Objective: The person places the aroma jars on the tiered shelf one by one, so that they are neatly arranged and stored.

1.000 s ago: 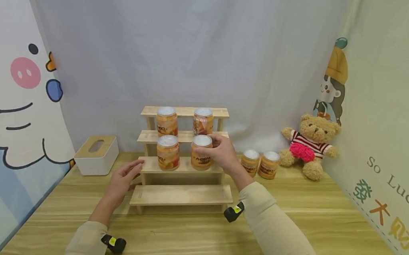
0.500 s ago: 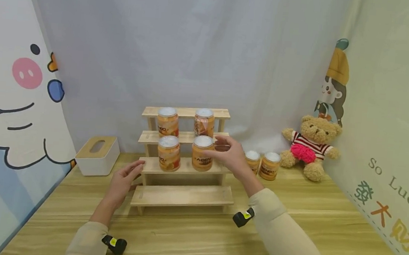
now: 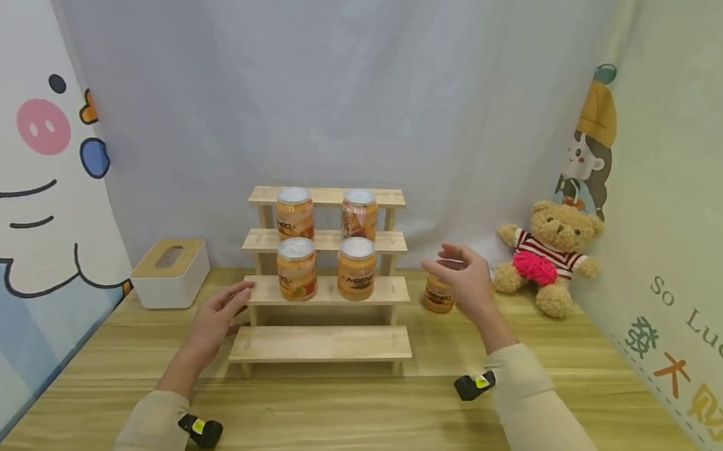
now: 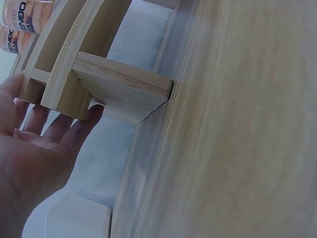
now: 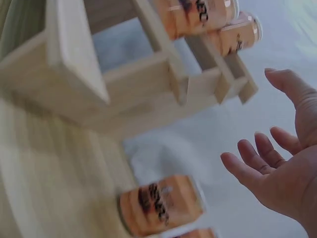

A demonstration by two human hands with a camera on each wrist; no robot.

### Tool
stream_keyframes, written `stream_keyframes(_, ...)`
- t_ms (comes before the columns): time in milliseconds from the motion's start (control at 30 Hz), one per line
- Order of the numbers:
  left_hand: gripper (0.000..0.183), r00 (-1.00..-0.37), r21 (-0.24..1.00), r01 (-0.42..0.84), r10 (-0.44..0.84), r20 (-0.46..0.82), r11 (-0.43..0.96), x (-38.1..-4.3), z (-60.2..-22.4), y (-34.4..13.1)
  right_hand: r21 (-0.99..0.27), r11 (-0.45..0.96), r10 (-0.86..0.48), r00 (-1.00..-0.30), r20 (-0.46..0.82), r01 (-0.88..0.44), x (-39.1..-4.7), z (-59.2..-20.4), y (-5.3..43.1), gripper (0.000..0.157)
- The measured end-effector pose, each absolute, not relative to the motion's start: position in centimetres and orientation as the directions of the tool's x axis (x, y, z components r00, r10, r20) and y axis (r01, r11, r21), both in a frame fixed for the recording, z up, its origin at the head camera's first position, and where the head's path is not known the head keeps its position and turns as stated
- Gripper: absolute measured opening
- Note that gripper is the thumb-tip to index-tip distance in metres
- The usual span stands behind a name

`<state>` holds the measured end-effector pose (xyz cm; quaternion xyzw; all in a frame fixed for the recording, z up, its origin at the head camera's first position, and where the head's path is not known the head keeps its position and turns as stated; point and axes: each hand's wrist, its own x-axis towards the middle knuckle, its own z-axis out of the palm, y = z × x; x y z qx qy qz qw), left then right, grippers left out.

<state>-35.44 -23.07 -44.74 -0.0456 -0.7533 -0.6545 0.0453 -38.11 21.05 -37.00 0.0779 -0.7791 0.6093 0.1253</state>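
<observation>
My left hand [image 3: 216,320] holds the left end of a stepped wooden shelf [image 3: 320,343]. In the left wrist view its thumb rests on one board, with the other fingers at the board's end. My right hand [image 3: 464,279] is in the air right of the shelf, fingers apart and holding nothing. Just below and left of it stands an orange can [image 3: 438,299] on the table; another is mostly hidden behind the hand. Two cans, a left one [image 3: 296,275] and a right one [image 3: 356,273], stand upright on the second step from the bottom. Behind them are an upper left can [image 3: 295,217] and an upper right can [image 3: 358,218].
A white tissue box [image 3: 169,277] with a wooden lid stands left of the shelf. At the back right sits a teddy bear [image 3: 550,254] in a striped top. A pale curtain [image 3: 321,88] hangs behind the wood-grain table [image 3: 320,427].
My right hand has let go of the right can on the second step and moved right, over the loose cans. The left hand stays at the shelf's end.
</observation>
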Motion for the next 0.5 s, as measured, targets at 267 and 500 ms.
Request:
stream_keyframes(267,0.065,-0.992,0.982,0.127,0.001,0.129,0.138,-35.5,-44.8,-23.0,-0.943,0.275,0.135,-0.963,0.233,-0.189,-38.1,-39.4,24.9,0.069)
stream_keyframes(500,0.065,-0.992,0.983,0.129,0.005,0.129,0.131,-35.6,-44.9,-23.1,-0.932,0.32,0.271,-0.927,0.261,-0.169,-38.9,-40.4,27.2,0.069)
